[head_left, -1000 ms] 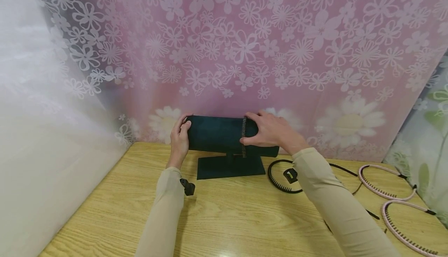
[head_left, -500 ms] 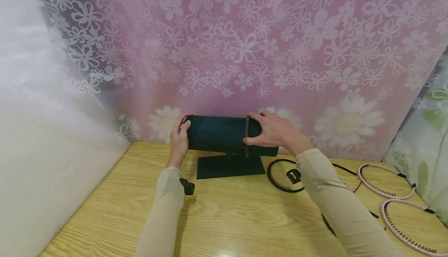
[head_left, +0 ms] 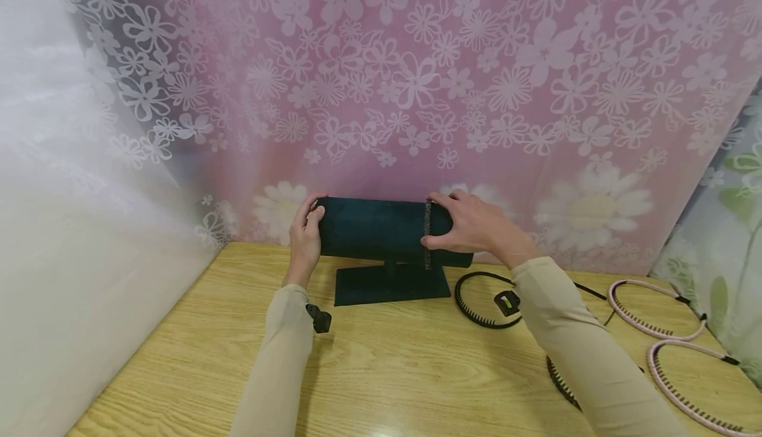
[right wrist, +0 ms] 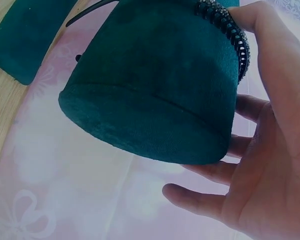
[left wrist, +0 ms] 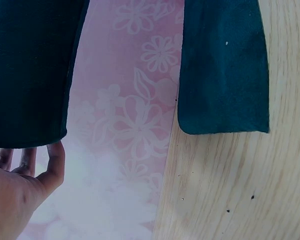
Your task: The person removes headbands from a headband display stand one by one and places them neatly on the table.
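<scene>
A dark green velvety display stand [head_left: 369,229], a horizontal roll on a flat base, stands at the back of the table. My left hand [head_left: 305,245] grips the roll's left end, thumb in front and fingers behind. Around the roll near its right end sits a dark glittery headband [head_left: 427,222], its teeth visible in the right wrist view. My right hand [head_left: 473,225] holds that headband between the thumb low on the front and the fingers at the top. Its other fingers spread beside the roll's end in the right wrist view.
To the right lie a black toothed headband [head_left: 467,308] and two pink headbands [head_left: 634,318]. Another dark headband [head_left: 558,381] is partly hidden under my right sleeve. A flowered pink curtain [head_left: 381,93] hangs close behind the stand.
My right hand has slid the glittery headband a little to the right along the roll, toward its end. The left hand and the stand have stayed in place.
</scene>
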Demonstrator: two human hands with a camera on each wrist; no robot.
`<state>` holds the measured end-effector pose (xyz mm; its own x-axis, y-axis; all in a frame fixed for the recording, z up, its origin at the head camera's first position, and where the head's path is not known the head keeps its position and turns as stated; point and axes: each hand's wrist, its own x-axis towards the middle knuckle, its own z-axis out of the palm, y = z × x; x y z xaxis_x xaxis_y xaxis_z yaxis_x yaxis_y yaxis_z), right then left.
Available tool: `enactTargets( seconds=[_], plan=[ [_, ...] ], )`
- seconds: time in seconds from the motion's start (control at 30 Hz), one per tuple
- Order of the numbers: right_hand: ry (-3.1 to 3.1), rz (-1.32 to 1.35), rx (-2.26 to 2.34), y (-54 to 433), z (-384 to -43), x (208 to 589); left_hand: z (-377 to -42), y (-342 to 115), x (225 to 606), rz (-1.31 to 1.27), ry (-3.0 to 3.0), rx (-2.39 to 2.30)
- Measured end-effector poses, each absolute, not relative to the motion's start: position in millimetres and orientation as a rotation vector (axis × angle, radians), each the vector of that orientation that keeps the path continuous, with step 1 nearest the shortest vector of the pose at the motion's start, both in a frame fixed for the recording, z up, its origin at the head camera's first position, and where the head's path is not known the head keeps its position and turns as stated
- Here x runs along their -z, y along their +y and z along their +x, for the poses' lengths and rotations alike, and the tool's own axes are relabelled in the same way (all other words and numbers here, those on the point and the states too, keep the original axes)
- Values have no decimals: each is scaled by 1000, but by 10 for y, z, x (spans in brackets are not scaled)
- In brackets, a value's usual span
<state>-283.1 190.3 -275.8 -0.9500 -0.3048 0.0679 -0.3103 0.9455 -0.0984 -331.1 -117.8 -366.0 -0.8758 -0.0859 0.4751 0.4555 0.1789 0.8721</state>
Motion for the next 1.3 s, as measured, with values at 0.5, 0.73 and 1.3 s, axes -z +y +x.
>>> enactTargets(
  seconds=[0.5, 0.73, 1.3],
  plan=[
    [-3032, 502, -237, 2036, -2785, 2773, -3537, -1229, 3851, -364, -2013, 1705],
    [-3039, 488, -242, 2096, -2756, 2774, -3527, -1224, 3854, -359, -2019, 1688],
    [-3033, 480, -208, 2207, -2713, 2769, -3527, -1228, 3857, -358, -2021, 1714]
  ],
)
